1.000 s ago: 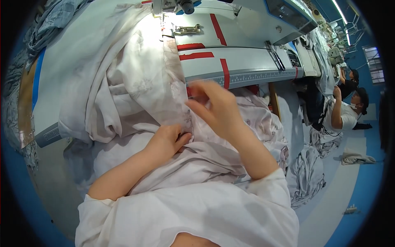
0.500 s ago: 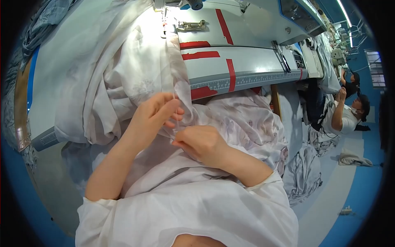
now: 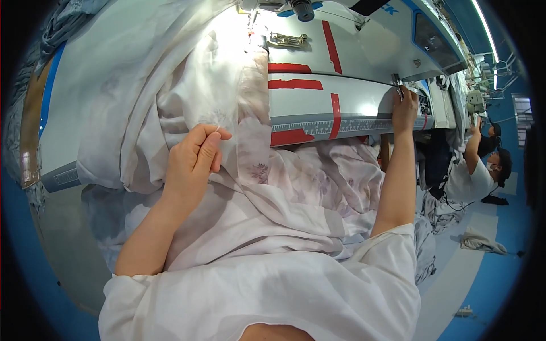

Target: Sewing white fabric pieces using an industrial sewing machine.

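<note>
My left hand [image 3: 196,156] is raised over the pale floral fabric, thumb and forefinger pinched together on a thin white thread [image 3: 218,129] whose end shows at the fingertips. Far to the right, my right hand [image 3: 405,108] has its fingers closed around slim metal thread snips [image 3: 397,81] on the sewing machine's bed. The fingers partly hide this tool. The pale fabric [image 3: 256,170] runs from under the lit needle area [image 3: 253,31], over the table's front edge and down onto my lap.
Red tape strips [image 3: 335,113] mark the machine bed, and a grey ruler strip [image 3: 358,124] follows its front edge. A small metal guide [image 3: 288,40] lies beside the needle. At the right, a co-worker [image 3: 475,176] sits near piled cloth.
My right hand has left the spot beside my left and reached far right to the snips. My left hand has shifted slightly left, still pinched. The view has shifted a little.
</note>
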`<state>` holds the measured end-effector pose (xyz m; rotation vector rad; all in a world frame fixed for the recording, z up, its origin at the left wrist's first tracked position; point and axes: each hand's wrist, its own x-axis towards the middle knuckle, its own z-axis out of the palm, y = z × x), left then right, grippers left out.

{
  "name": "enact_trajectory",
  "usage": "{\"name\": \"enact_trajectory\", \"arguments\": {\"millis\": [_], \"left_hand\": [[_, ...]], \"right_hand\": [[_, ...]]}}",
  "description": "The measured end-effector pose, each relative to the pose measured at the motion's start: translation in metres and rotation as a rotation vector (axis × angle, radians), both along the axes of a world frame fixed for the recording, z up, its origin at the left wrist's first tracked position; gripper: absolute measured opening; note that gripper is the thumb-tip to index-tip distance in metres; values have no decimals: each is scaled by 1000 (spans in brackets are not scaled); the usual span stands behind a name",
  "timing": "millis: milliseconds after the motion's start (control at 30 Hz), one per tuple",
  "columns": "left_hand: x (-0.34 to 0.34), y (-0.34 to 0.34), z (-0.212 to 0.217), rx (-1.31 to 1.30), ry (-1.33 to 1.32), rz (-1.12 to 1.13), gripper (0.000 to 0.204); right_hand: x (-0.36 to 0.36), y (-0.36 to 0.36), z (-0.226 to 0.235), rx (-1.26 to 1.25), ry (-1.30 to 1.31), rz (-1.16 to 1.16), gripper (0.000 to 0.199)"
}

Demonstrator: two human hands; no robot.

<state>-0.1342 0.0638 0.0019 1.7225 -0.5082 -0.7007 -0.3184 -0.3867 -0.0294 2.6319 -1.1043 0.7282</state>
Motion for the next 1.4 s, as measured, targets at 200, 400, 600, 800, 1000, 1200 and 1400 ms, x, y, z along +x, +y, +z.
{"name": "enact_trajectory", "arguments": {"millis": [200,400,600,800,1000,1200,1400], "left_hand": [[3,4,2,-48,-36,10,24],[7,2,3,-32,-95,-18,22],[8,-1,6,-77,-214,-49,20],[6,-1,6,-67,-344,-92,16],[10,3,7,-57,-473,-101,12],[11,3,6,-24,-452,-107,11],[9,4,-1,18,-653,-179,9]], "right_hand": [[-16,-9,14,-95,255,-152,21],[45,195,47,1319,-589,427,26],[89,295,46,2444,-281,395,50],[113,284,41,2511,-191,282,52],[123,280,43,2497,-242,334,50],[109,282,37,2549,-186,315,50],[133,275,46,2520,-280,335,47]]}}
